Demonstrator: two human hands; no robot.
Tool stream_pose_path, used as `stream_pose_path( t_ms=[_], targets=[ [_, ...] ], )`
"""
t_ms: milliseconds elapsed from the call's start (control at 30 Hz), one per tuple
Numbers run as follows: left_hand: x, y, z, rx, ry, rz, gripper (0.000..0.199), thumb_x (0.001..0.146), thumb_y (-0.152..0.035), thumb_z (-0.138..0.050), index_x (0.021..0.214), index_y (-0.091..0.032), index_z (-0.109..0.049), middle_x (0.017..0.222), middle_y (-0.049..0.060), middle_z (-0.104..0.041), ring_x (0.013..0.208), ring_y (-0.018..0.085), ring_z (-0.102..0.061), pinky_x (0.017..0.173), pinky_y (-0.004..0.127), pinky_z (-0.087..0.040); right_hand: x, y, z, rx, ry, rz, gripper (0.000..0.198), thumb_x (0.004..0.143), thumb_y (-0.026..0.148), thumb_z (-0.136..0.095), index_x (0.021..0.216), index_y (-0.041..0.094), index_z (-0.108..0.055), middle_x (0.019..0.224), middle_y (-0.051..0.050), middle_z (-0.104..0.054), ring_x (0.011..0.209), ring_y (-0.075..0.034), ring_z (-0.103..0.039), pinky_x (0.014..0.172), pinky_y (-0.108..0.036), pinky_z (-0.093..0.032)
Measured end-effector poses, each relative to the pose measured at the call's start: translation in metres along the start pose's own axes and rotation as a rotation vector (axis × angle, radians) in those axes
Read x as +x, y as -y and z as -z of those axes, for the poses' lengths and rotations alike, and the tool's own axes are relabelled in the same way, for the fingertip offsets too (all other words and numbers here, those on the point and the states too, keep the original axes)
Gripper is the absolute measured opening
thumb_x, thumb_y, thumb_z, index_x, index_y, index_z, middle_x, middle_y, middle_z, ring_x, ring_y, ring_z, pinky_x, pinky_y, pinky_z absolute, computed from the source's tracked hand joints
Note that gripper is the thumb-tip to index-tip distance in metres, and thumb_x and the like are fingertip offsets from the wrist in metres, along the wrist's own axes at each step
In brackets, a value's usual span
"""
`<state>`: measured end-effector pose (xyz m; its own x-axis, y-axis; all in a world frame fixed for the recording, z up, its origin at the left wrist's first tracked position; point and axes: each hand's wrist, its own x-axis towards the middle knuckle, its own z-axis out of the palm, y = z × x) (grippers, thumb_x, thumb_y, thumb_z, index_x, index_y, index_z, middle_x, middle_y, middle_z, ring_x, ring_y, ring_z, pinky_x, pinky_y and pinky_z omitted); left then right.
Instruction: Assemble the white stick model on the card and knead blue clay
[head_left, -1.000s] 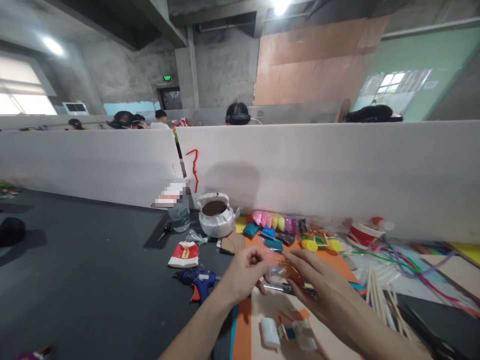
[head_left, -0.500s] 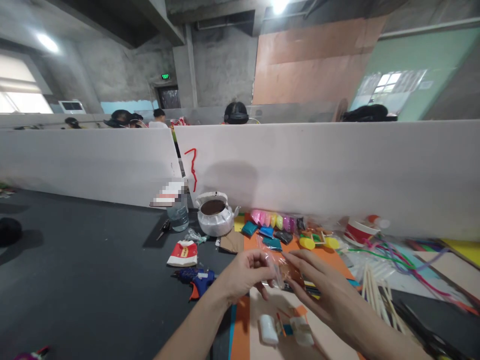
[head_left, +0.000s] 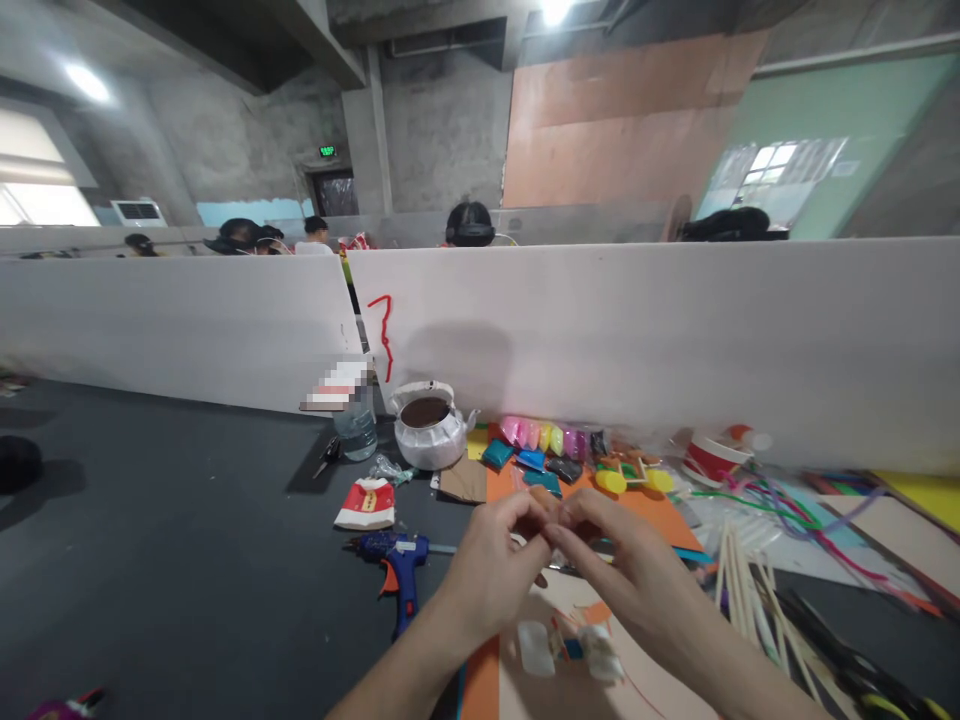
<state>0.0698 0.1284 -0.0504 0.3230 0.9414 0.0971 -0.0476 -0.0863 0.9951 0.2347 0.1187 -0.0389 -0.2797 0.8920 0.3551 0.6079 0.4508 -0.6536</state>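
Observation:
My left hand and my right hand meet at the fingertips above the work sheet, both closed in a pinch. Between them is a small packet of brown clay, mostly covered by my fingers. Below, two white rounded pieces with small orange and blue bits between them lie on a pale sheet. A blue glue gun rests left of my left forearm. Several coloured clay packets lie just beyond my hands.
A silver-white teapot and a water container stand by the white partition. A red-and-white paper piece lies left. To the right are wooden sticks, scissors, pipe cleaners and a red-and-white cup.
My right hand has gone from spread fingers beside the packet to a pinch against my left fingertips. The packet is now more hidden between both hands.

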Motion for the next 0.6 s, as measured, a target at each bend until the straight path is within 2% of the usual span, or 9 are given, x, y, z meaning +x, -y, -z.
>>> stream_pose_path(
  t_ms=[100, 300, 467, 600],
  targets=[
    [-0.003, -0.005, 0.002, 0.045, 0.005, -0.016, 0.011, 0.081, -0.027, -0.059, 0.077, -0.017, -0.060, 0.073, 0.000, -0.059, 0.059, 0.010, -0.054, 0.053, 0.021, -0.049, 0.003, 0.001, -0.002, 0.063, -0.006, -0.050, 0.039, 0.098, 0.051, -0.047, 0.072, 0.022, -0.052, 0.067, -0.001, -0.055, 0.062, -0.018, -0.052, 0.054, -0.028, -0.041],
    [-0.005, -0.011, 0.001, 0.157, -0.030, -0.038, 0.010, 0.081, -0.024, -0.058, 0.073, -0.018, -0.055, 0.070, -0.001, -0.057, 0.060, 0.011, -0.051, 0.056, 0.023, -0.043, 0.002, 0.005, 0.001, 0.076, 0.013, 0.081, 0.029, 0.100, 0.034, -0.044, 0.075, 0.021, -0.051, 0.072, -0.001, -0.055, 0.064, -0.016, -0.051, 0.057, -0.026, -0.040],
    [-0.013, -0.011, -0.006, 0.482, -0.116, -0.142, 0.015, 0.085, -0.019, -0.049, 0.071, -0.019, -0.047, 0.070, -0.001, -0.055, 0.065, 0.013, -0.049, 0.061, 0.027, -0.034, -0.003, 0.012, -0.005, -0.043, -0.014, 0.119, 0.022, 0.099, 0.023, -0.043, 0.078, 0.021, -0.048, 0.075, -0.002, -0.053, 0.066, -0.017, -0.049, 0.060, -0.028, -0.037],
    [-0.015, -0.006, -0.006, 0.580, -0.124, -0.188, 0.016, 0.089, -0.021, -0.046, 0.073, -0.020, -0.046, 0.072, -0.001, -0.055, 0.066, 0.015, -0.050, 0.062, 0.028, -0.033, -0.006, 0.015, -0.010, -0.076, -0.043, 0.107, 0.021, 0.099, 0.019, -0.042, 0.077, 0.021, -0.044, 0.076, -0.002, -0.051, 0.069, -0.017, -0.046, 0.064, -0.029, -0.035]
  ],
)
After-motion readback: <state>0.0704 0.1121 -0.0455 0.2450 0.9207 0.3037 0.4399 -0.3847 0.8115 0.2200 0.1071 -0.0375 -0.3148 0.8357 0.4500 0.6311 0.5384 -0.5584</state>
